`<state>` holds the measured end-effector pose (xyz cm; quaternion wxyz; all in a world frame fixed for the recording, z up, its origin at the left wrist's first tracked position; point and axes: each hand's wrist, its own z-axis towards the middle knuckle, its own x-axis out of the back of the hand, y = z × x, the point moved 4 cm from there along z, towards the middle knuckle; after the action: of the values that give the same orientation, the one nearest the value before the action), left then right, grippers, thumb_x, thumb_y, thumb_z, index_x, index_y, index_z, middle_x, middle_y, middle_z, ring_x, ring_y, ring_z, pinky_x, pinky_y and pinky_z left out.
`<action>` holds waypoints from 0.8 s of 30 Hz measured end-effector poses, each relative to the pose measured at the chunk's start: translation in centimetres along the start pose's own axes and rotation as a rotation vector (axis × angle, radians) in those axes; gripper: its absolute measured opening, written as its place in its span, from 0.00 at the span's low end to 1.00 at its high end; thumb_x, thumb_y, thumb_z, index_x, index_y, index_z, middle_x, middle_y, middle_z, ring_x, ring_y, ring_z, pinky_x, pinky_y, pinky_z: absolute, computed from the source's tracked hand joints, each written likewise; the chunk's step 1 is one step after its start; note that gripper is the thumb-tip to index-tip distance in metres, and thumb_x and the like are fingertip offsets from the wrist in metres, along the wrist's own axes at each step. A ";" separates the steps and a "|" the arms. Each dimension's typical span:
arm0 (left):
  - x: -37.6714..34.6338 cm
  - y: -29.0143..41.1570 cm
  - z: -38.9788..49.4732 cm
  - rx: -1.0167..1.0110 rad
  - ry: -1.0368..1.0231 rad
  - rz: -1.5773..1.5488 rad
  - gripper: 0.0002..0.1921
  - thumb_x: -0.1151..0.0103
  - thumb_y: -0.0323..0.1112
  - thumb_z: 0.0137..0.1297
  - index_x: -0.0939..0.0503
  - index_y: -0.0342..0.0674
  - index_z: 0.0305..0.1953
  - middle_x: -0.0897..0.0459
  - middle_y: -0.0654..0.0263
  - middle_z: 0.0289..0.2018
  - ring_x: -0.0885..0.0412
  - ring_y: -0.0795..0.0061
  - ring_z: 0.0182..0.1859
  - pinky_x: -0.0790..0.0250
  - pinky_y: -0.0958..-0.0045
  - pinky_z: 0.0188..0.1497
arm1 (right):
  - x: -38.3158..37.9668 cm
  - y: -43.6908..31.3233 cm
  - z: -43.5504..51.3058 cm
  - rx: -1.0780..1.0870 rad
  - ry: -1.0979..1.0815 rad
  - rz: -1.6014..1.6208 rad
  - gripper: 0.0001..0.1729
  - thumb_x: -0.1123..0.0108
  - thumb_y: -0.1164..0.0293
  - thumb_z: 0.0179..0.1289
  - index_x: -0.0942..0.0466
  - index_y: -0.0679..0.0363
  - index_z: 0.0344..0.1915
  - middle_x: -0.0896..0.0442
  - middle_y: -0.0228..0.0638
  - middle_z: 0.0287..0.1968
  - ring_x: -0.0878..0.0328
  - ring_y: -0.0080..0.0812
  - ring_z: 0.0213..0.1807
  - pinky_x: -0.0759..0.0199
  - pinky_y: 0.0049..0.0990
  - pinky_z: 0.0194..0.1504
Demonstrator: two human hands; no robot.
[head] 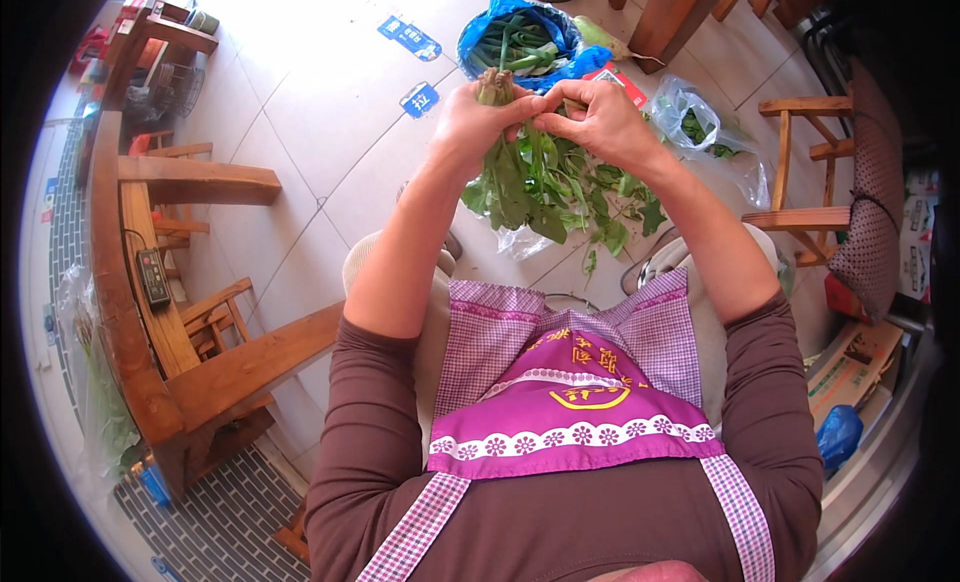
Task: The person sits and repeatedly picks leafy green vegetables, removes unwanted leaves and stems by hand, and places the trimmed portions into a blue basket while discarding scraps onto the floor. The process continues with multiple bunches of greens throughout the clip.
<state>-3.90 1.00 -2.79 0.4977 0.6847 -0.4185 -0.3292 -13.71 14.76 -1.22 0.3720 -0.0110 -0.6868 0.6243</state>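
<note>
My left hand (pixel 480 124) grips a bunch of leafy greens (pixel 506 184), its cut stem ends pointing up and away from me and its leaves hanging down. Close against it, my right hand (pixel 604 124) has thumb and fingers pinched together on what looks like a thin green stem (pixel 574 104), partly hidden by the fingers. Below both hands, loose leaves (pixel 611 233) lie in a pile on the floor, some over clear plastic (pixel 523 243). Just beyond stands a container lined with a blue plastic bag (pixel 480 28), holding green stalks (pixel 517 45).
A white radish (pixel 600 38) lies beside the blue-lined container. To the right are a clear plastic bag with greens (pixel 694 120) and a wooden chair (pixel 799 218) with a cushion (pixel 874 192). A wooden table frame (pixel 247 349) stands left, bearing a small black device (pixel 153 278). Blue cards (pixel 420 99) lie on the tiles.
</note>
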 end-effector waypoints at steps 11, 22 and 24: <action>-0.2 0.3 -0.1 -0.084 -0.111 0.137 0.08 0.30 0.31 0.54 0.17 0.39 0.34 0.22 0.73 0.22 0.29 0.85 0.23 0.39 0.80 0.26 | 0.3 0.7 -0.2 -0.028 -0.121 0.170 0.14 0.34 0.63 0.62 0.17 0.64 0.35 0.23 0.24 0.22 0.33 0.12 0.25 0.37 0.20 0.27; 0.1 1.3 -0.8 -0.073 -0.052 -0.004 0.10 0.33 0.26 0.55 0.17 0.34 0.40 0.20 0.71 0.27 0.28 0.84 0.27 0.35 0.81 0.31 | 0.5 0.4 -0.4 -0.016 -0.036 0.013 0.11 0.34 0.65 0.57 0.18 0.63 0.32 0.30 0.26 0.17 0.38 0.17 0.20 0.42 0.25 0.23; 0.1 1.3 -0.9 -0.086 -0.053 0.009 0.11 0.33 0.26 0.56 0.17 0.34 0.41 0.21 0.71 0.27 0.28 0.84 0.27 0.35 0.80 0.31 | 0.7 0.2 -0.5 0.024 0.016 -0.011 0.11 0.35 0.66 0.57 0.18 0.63 0.31 0.30 0.27 0.17 0.38 0.17 0.20 0.43 0.26 0.23</action>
<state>-3.41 1.07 -1.24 0.5170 0.6518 -0.4199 -0.3627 -14.02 15.55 -1.08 0.3813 -0.0076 -0.6761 0.6304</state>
